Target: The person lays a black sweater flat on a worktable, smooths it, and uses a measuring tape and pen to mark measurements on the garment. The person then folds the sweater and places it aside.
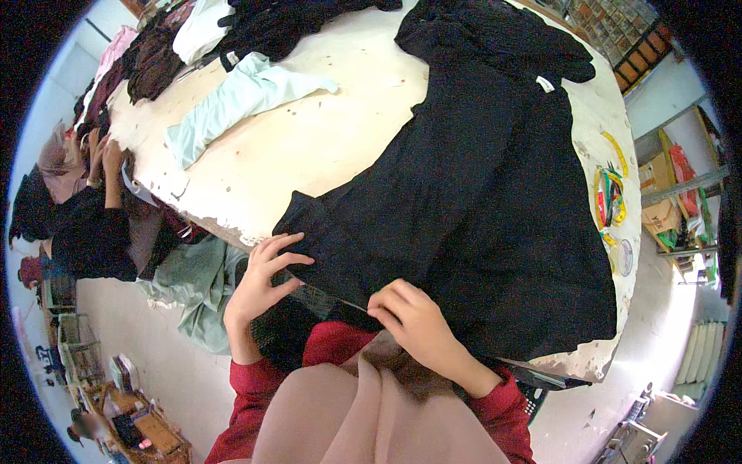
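A large black garment (pixel 495 201) lies spread over the near right part of the pale table (pixel 332 143). A small white label (pixel 546 83) shows near its far end. My left hand (pixel 263 274) is open at the garment's near left corner, its fingers apart and their tips resting on the cloth. To the right, at the near edge, my right hand (pixel 417 321) is closed, with curled fingers pinching the black cloth. The fabric under those fingertips is partly hidden by the hand.
A pale mint cloth (pixel 232 108) lies at far left. Dark clothes (pixel 301 27) are heaped along the back. A co-worker's hands (pixel 108 158) handle clothing at the left edge. A yellow tape (pixel 616 151) and coloured loops (pixel 609 197) lie by the right edge. Shelves (pixel 672 193) stand beyond.
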Available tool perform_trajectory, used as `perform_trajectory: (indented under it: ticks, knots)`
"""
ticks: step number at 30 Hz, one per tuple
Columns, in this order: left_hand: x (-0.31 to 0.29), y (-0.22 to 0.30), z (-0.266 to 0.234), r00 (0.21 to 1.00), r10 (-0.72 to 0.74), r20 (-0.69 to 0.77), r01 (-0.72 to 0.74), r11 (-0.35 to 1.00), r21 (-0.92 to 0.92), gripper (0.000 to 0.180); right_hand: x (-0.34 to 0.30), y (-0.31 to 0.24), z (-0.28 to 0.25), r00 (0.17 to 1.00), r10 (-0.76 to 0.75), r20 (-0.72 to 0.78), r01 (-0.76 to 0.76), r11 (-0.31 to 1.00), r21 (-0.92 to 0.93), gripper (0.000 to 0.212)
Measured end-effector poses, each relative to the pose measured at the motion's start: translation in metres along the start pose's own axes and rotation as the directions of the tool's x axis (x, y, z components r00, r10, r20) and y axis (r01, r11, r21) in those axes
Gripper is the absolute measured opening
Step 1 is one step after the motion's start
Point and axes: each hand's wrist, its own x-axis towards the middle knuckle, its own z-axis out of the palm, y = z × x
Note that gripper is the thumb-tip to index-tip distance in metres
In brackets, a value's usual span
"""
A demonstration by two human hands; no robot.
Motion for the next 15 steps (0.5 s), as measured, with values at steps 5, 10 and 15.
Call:
perform_trajectory:
  ticks: [5, 10, 15]
  knots:
    - [0.019, 0.017, 0.001, 0.961, -0.051, -0.27, -0.031, 0.957, -0.289, 0.021, 0.015, -0.026, -0.039, 0.888, 0.335, -0.316, -0.285, 0.939, 0.192, 0.007]
    - [0.052, 0.064, -0.006, 0.908, -0.26, -0.327, -0.033, 0.736, -0.676, 0.012, 0.016, -0.014, -0.083, 0.78, 0.442, -0.443, -0.208, 0.851, 0.483, 0.01]
    - [0.082, 0.094, -0.021, 0.952, -0.196, -0.236, -0.037, 0.69, -0.723, 0.02, 0.007, -0.008, -0.101, 0.696, 0.486, -0.528, -0.193, 0.835, 0.515, 0.01]
